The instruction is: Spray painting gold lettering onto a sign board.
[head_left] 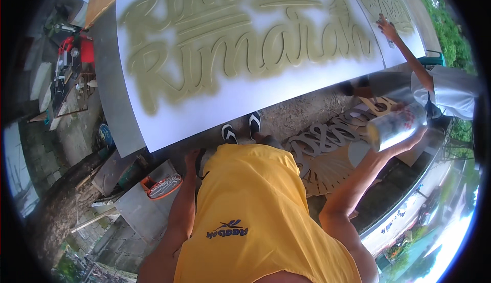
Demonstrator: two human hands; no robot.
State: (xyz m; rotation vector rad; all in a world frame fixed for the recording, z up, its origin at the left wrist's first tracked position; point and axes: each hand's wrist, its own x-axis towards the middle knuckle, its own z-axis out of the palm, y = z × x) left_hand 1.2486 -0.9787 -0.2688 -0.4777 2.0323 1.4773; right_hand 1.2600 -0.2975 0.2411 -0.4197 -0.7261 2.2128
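Note:
My right hand point(407, 144) is raised at the right, its fingers wrapped round a spray can point(396, 128) with a pale body and red marks. The can tilts sideways, away from the board. My left hand point(192, 159) hangs low beside my yellow shirt point(250, 196); its fingers are too dark and small to make out. Before me lies a large white board point(174, 124) with raised script letters, sprayed olive-gold in soft-edged patches. At its far right a co-worker's hand point(388, 28) reaches over a second lettered panel point(396, 55).
Cut-out letter shapes point(327, 137) lie on the ground right of my feet. The co-worker in a grey shirt point(452, 91) stands at the right. Left are a grey sheet edge point(110, 83), red equipment point(86, 49) and an orange container point(161, 186) holding pale cord-like material.

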